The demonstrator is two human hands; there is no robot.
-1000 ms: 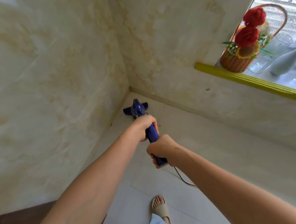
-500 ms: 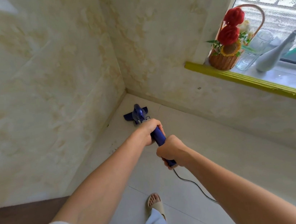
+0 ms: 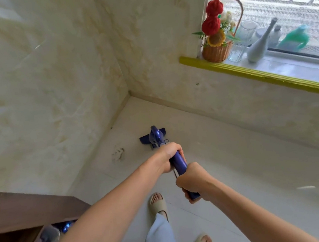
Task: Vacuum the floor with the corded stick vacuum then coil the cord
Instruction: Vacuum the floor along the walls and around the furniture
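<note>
Both hands on the blue stick vacuum (image 3: 180, 163), deep in the room corner. Left hand (image 3: 169, 156) wrapped round the handle farther down the shaft, nearer the motor body, fingers curled tight. Right hand (image 3: 193, 181) clamped round the top end of the same handle, just behind the left, knuckles up. Vacuum's floor head (image 3: 143, 139) flat on the pale tiled floor (image 3: 241, 161), a short way out from where the two walls meet, shaft slanting back toward the body. Beside the head, on the wall side, a small pale smudge or scrap of debris (image 3: 118, 153) on the tile. No telling where the cord runs from here. Below the vacuum handle, two feet in beige slides (image 3: 157, 203), one near the handle's end, the other at the bottom edge. Left of the vacuum, a dark wooden cabinet (image 3: 24, 207). Up and right of the vacuum, a yellow-edged windowsill (image 3: 260, 76) carrying a wicker flower basket (image 3: 216, 52), glasses and a pale bottle (image 3: 258, 47).
</note>
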